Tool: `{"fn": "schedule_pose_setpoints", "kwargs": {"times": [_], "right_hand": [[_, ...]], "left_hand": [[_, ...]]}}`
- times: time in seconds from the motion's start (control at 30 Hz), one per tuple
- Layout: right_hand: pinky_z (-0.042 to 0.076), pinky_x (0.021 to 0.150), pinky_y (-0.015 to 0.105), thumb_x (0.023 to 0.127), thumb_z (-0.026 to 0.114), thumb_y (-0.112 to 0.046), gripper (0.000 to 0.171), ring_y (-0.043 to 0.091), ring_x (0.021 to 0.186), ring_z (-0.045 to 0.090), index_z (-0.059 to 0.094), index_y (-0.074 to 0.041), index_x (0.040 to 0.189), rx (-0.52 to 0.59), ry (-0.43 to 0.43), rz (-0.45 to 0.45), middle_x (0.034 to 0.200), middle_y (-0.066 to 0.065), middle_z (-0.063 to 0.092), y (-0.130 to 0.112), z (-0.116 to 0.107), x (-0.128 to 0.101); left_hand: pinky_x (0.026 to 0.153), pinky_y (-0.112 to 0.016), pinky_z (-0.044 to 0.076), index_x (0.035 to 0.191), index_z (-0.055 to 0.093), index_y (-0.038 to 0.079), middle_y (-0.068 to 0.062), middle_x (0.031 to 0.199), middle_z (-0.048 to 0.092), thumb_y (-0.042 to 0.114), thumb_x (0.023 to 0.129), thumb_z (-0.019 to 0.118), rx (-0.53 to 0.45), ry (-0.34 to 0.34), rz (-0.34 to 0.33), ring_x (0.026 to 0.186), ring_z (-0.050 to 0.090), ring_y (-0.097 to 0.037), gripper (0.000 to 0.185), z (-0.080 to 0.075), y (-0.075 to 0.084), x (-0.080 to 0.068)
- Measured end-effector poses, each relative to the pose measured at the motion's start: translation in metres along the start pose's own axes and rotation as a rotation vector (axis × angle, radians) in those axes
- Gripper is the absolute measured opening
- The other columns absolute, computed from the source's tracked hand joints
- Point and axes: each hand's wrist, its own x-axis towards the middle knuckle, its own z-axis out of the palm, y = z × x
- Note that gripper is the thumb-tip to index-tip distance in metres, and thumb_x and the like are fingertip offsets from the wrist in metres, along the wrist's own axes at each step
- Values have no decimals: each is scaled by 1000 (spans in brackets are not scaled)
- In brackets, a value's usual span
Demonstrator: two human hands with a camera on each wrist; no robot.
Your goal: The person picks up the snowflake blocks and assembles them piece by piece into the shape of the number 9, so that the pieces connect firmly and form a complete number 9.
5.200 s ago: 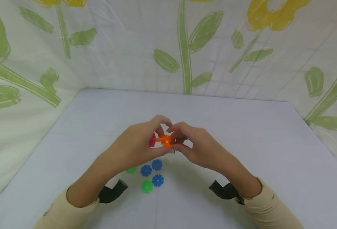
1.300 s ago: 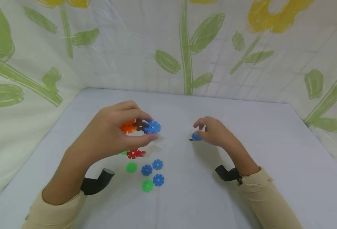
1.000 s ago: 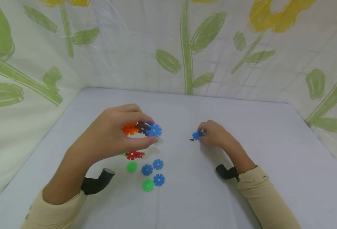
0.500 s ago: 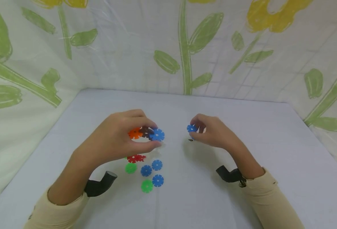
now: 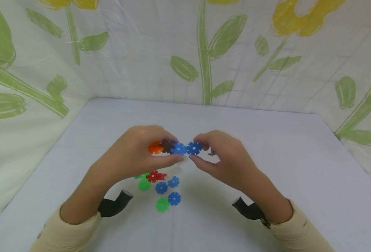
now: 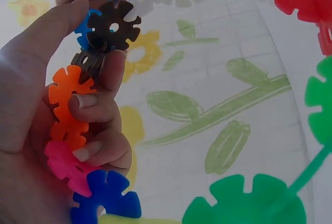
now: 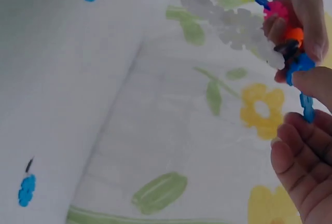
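My left hand (image 5: 138,147) grips a chain of interlocking plastic snowflake discs. An orange disc (image 5: 155,148), a dark brown disc (image 5: 166,147) and a blue disc (image 5: 178,148) show between its fingers. Farther along the chain, a pink disc (image 6: 67,166) and a dark blue disc (image 6: 108,198) appear in the left wrist view. My right hand (image 5: 224,152) pinches another blue disc (image 5: 194,148) edge to edge with the chain's blue end disc. Whether their slots are engaged, I cannot tell. Below the left hand are a red disc (image 5: 153,176) and green ones, partly hidden.
Loose blue discs (image 5: 161,188) and green discs (image 5: 162,205) lie on the white table (image 5: 204,224), nearer the body. Another blue disc (image 5: 213,152) is partly hidden behind the right hand. A cloth backdrop (image 5: 135,70) with painted flowers rises behind the table.
The right hand took a blue disc from the table, lifted it and brought it leftward to the chain. The left hand moved slightly right with the chain, whose end now shows brown and blue discs.
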Motion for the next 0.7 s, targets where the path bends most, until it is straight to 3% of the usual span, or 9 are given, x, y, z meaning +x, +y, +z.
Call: {"fn": "schedule_pose_setpoints", "kwargs": {"times": [0.2, 0.47, 0.7], "right_hand": [[58, 65, 30, 79, 86, -12, 37, 20, 75, 67, 63, 0, 105, -119, 67, -141, 88, 9, 69, -9, 1, 2], [58, 62, 31, 96, 71, -18, 24, 20, 69, 69, 65, 5, 100, -150, 163, -321, 82, 10, 70, -7, 6, 2], [59, 62, 30, 96, 70, -17, 25, 18, 66, 70, 69, 7, 98, -134, 265, -506, 82, 11, 73, -7, 5, 5]], "left_hand": [[71, -24, 56, 104, 76, 14, 14, 89, 70, 28, 81, 86, -66, -18, 0, 82, 64, 0, 29, 2, 0, 0], [71, -25, 56, 105, 76, 12, 13, 90, 70, 22, 80, 87, -136, -39, 32, 83, 64, -2, 29, 2, -3, 0], [70, -27, 57, 106, 76, 7, 10, 93, 72, 15, 81, 86, -302, -90, 90, 81, 66, -4, 29, 1, -5, 0]]}}
